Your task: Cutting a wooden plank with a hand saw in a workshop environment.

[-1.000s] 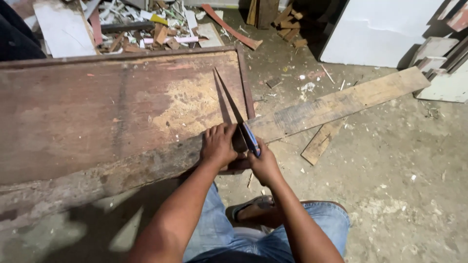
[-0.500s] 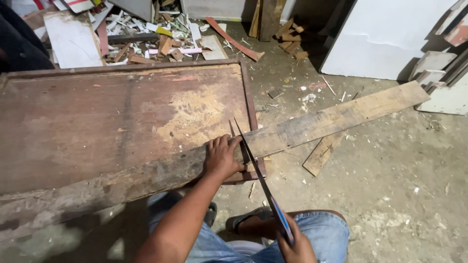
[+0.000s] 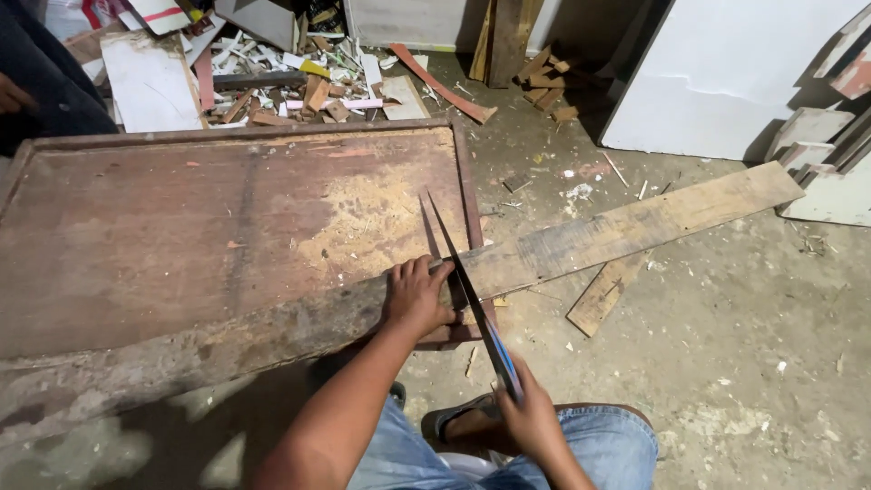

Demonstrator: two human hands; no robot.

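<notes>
A long weathered wooden plank (image 3: pixel 626 231) lies across the near corner of a low brown wooden table (image 3: pixel 209 227) and reaches out to the right over the floor. My left hand (image 3: pixel 415 295) presses flat on the plank at the table's corner. My right hand (image 3: pixel 529 419) grips the blue handle of a hand saw (image 3: pixel 463 281). The saw blade slants up and away, crossing the plank just right of my left hand. My knee in blue jeans sits below the right hand.
Wood scraps and offcuts (image 3: pixel 299 77) are piled behind the table. A short board (image 3: pixel 603 295) lies on the dirt floor under the plank. White panels (image 3: pixel 726 77) lean at the back right. Another person's dark sleeve (image 3: pixel 36 82) shows at the top left.
My right hand has pulled the saw back toward me from beside my left hand, then pushed slightly forward again. My left hand stays on the plank.
</notes>
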